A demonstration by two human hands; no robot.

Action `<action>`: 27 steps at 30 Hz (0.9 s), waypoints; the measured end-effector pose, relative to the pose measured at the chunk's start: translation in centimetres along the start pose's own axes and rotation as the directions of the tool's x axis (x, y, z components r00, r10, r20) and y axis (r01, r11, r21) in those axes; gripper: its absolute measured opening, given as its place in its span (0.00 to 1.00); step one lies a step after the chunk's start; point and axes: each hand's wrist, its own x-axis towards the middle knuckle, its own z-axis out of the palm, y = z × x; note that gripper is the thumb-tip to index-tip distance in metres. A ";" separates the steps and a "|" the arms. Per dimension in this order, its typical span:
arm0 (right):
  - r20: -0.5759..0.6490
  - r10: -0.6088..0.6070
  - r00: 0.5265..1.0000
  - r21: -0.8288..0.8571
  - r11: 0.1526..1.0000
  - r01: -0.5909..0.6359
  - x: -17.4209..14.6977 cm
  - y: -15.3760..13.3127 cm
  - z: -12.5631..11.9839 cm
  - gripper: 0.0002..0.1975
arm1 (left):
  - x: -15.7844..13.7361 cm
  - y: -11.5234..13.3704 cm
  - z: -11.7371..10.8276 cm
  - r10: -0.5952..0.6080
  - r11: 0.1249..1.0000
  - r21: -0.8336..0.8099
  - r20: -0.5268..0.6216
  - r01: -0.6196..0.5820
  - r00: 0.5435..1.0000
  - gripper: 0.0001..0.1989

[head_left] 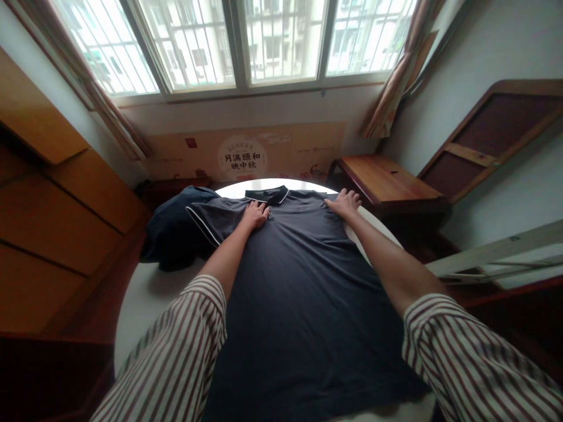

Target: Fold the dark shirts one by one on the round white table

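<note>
A dark navy polo shirt (299, 305) lies spread front side up, its white-edged collar pointing away from me. My left hand (255, 215) rests on the shirt just below the collar, beside the buttons, with its fingers spread out. Over at the shirt's right shoulder, my right hand (345, 203) lies with its fingers apart, touching the cloth near the table's edge. The left sleeve with its white trim fans out flat, while the right sleeve is mostly hidden by my right hand and arm.
Under the shirt is a round white table (145, 310). A bunched dark cloth (169, 225) sits at its left edge. Beyond the table stand a wooden side table (391, 179) at right and a printed cardboard panel (202, 153) below the window. Wooden cabinets (57, 217) line the left.
</note>
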 end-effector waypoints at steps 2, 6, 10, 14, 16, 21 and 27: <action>0.009 0.108 0.994 0.019 0.994 -0.108 0.3 1.2 -0.3 0.45 | -0.1 0.1 0.0 -0.006 1.000 0.005 -0.009 0.006 1.000 0.26; 0.079 0.090 0.993 0.091 0.991 -0.097 0.3 1.9 -0.9 0.28 | -0.2 0.2 0.0 -0.008 1.000 0.009 -0.020 0.008 1.000 0.25; 0.014 0.061 0.998 0.138 0.988 -0.062 -0.1 2.2 -1.7 0.17 | -0.2 0.1 0.0 -0.004 1.000 -0.003 -0.015 0.004 1.000 0.26; -0.019 0.117 0.993 0.134 0.985 -0.113 -1.0 2.7 -2.4 0.19 | -0.3 0.2 -0.1 -0.012 1.000 -0.024 -0.032 0.011 0.999 0.26; -0.016 0.120 0.993 0.117 0.986 -0.117 -1.9 2.3 -2.6 0.22 | -0.6 0.3 -0.3 -0.015 1.000 -0.026 -0.066 0.013 0.998 0.25; -0.090 -0.043 0.995 0.055 0.997 0.048 -7.1 -1.4 -3.6 0.27 | -2.2 1.7 -1.5 -0.043 0.999 -0.012 -0.140 0.042 0.989 0.21; 0.015 -0.627 0.779 0.235 0.759 0.607 -22.3 -1.6 -6.1 0.21 | -7.2 1.5 -5.7 -0.076 0.995 0.056 -0.167 0.086 0.983 0.16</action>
